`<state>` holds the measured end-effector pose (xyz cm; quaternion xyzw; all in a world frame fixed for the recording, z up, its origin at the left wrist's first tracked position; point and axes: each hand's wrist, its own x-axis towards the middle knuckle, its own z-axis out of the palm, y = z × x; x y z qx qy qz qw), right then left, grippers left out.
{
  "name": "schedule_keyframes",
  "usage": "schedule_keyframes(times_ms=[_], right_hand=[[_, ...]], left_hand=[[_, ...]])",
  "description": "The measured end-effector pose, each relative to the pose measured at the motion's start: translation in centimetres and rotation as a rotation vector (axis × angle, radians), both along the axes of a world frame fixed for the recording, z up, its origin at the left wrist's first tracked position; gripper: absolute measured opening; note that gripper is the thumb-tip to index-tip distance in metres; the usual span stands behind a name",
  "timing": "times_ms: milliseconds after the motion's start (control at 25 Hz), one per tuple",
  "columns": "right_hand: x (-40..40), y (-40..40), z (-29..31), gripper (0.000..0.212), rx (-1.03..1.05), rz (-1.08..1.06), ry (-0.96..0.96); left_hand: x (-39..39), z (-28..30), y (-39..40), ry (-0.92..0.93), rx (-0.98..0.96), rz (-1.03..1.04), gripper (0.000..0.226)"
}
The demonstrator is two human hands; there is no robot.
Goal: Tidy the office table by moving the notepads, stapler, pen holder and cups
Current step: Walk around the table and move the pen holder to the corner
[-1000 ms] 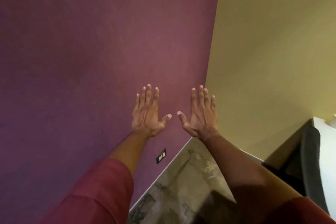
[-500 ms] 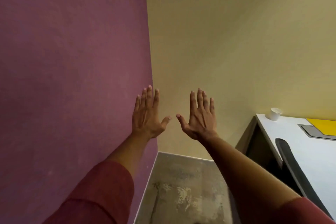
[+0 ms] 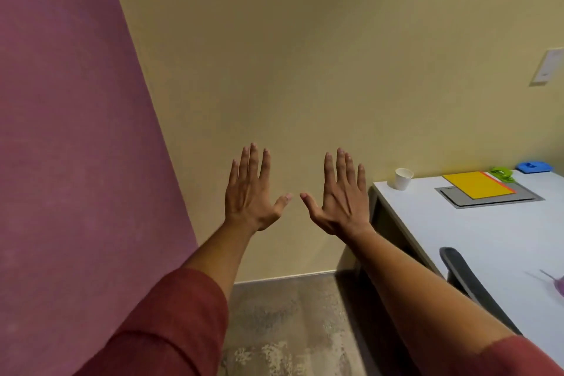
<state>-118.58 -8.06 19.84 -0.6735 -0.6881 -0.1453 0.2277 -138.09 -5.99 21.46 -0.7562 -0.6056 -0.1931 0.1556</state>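
The paper cup (image 3: pixel 403 178) stands upright at the far left corner of the white table (image 3: pixel 476 232); I judge it light and easily crushed, so take it gently around the wall below the rim. The yellow notepad (image 3: pixel 476 184), farther right on a grey mat (image 3: pixel 491 197), looks thin and bendy: lift by an edge. My left hand (image 3: pixel 248 192) and right hand (image 3: pixel 343 197) hover off the table's left, fingers spread wide, holding nothing.

likely an office: white desk (image 3: pixel 476 232) with notepads (image 3: pixel 476 185), paper cup (image 3: pixel 403 178), chair (image 3: pixel 467 278).
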Motion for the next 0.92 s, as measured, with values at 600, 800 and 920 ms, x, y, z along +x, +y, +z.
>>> schedule_keyframes(times_ms=[600, 800, 920], right_hand=[[18.3, 18.2, -2.2, 0.099, -0.053, -0.350, 0.055], [24.0, 20.8, -3.4, 0.097, -0.074, -0.557, 0.041], [26.5, 21.8, -4.1, 0.096, -0.075, -0.701, 0.052]], left_hand=[[20.6, -1.6, 25.0, 0.021, -0.065, -0.340, 0.105], [28.3, -2.9, 30.9, 0.044, -0.096, -0.537, 0.104], [32.7, -3.4, 33.8, 0.062, -0.124, -0.685, 0.104]])
